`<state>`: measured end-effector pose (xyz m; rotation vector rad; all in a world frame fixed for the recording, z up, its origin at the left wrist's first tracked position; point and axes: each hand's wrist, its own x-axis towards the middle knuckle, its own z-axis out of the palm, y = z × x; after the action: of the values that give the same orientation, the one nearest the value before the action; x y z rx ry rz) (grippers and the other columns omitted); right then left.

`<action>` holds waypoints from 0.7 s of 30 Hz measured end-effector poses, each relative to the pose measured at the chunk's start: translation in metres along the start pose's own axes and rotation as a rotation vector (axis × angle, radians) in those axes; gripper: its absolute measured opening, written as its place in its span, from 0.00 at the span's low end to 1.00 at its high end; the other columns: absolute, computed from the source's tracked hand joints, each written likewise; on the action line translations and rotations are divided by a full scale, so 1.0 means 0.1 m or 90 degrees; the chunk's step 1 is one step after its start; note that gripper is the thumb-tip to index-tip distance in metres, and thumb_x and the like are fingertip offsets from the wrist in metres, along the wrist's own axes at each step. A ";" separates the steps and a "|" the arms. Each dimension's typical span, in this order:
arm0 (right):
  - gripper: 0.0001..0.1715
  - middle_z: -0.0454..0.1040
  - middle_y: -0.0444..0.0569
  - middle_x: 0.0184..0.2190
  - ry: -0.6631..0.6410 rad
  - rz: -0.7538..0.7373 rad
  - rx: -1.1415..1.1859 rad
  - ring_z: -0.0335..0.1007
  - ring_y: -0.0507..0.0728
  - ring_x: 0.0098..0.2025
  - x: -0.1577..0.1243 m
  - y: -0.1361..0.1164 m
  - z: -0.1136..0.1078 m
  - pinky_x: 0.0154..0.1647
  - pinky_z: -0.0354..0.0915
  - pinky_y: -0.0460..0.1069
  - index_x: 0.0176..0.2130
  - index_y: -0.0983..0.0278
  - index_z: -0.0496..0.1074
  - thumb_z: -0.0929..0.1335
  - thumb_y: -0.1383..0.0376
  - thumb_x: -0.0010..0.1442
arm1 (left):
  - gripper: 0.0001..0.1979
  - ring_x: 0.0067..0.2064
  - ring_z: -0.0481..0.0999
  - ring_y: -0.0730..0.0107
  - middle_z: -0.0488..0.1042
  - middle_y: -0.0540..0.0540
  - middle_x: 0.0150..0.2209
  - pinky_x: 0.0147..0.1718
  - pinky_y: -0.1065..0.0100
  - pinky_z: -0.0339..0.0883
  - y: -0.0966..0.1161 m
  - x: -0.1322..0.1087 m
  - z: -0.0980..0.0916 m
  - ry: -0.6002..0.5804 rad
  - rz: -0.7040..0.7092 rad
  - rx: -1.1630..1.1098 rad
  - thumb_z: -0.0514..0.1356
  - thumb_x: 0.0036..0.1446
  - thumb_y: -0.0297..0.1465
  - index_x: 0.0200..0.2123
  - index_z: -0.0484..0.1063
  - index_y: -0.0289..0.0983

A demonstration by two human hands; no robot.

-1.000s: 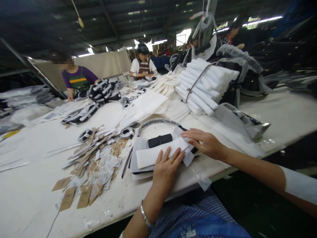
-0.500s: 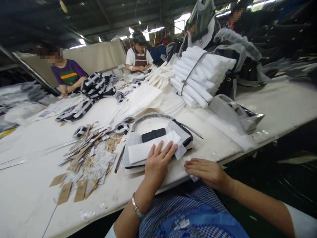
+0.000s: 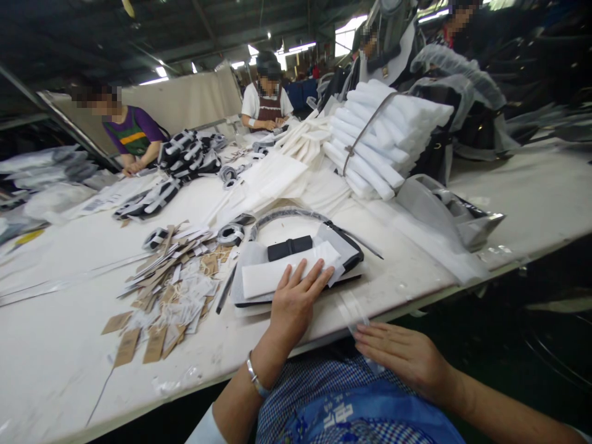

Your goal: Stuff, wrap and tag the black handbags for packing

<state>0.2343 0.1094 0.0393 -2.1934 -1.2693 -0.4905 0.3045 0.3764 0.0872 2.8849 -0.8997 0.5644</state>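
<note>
My left hand lies flat with its fingers spread on a white foam sheet. Beneath the sheet is a dark handbag, partly covered in pale wrapping, its wrapped handle arching at the back. A small black roll-shaped piece rests just behind the foam. At the table's front edge, my right hand has its straight fingers together over a clear plastic strip, which runs off the table under them. The right thumb is hidden, but the strip appears gripped.
Left of the bag lies a pile of brown and white tags. Behind it is a tied bundle of white foam. A plastic-wrapped item sits to the right. Two co-workers work across the white table.
My right hand has moved down and slightly right past the table edge, uncovering the clear strip, whose lower end moved with it. My left hand stays on the foam. The view has shifted slightly.
</note>
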 end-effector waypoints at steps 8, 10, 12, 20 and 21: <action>0.19 0.81 0.53 0.46 -0.061 -0.131 0.013 0.76 0.56 0.52 0.35 0.03 -0.40 0.62 0.68 0.55 0.55 0.67 0.73 0.67 0.60 0.69 | 0.34 0.68 0.59 0.54 0.57 0.58 0.69 0.64 0.46 0.59 0.02 0.00 0.00 0.004 0.005 0.011 0.53 0.64 0.21 0.69 0.53 0.52; 0.27 0.80 0.55 0.47 -0.047 -0.138 0.013 0.74 0.58 0.55 0.54 0.08 -0.54 0.64 0.65 0.57 0.56 0.69 0.72 0.67 0.52 0.67 | 0.34 0.68 0.60 0.54 0.58 0.57 0.69 0.64 0.46 0.60 0.02 0.00 0.00 0.010 0.007 0.014 0.54 0.64 0.21 0.69 0.54 0.52; 0.26 0.77 0.57 0.53 0.004 -0.101 -0.037 0.69 0.59 0.61 0.73 0.17 -0.61 0.65 0.63 0.59 0.59 0.69 0.69 0.67 0.56 0.68 | 0.33 0.68 0.60 0.53 0.59 0.56 0.68 0.63 0.45 0.61 0.02 0.01 0.00 0.016 0.011 0.018 0.55 0.64 0.22 0.68 0.54 0.52; 0.29 0.73 0.53 0.59 0.040 -0.090 -0.192 0.63 0.59 0.65 0.86 0.64 -0.27 0.66 0.62 0.60 0.65 0.65 0.63 0.61 0.76 0.67 | 0.29 0.68 0.60 0.54 0.58 0.55 0.68 0.63 0.45 0.61 0.01 -0.02 0.05 0.062 0.040 0.030 0.55 0.66 0.25 0.68 0.56 0.50; 0.30 0.73 0.52 0.58 0.047 -0.091 -0.192 0.63 0.58 0.65 0.82 0.65 -0.23 0.66 0.62 0.60 0.65 0.65 0.63 0.60 0.77 0.67 | 0.29 0.68 0.59 0.55 0.59 0.56 0.68 0.64 0.45 0.60 0.02 -0.03 0.06 0.067 0.045 0.025 0.55 0.66 0.25 0.68 0.56 0.50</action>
<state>0.3304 0.1237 0.0852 -2.3091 -1.3943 -0.8616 0.3028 0.3755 0.0805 2.8353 -0.9900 0.7412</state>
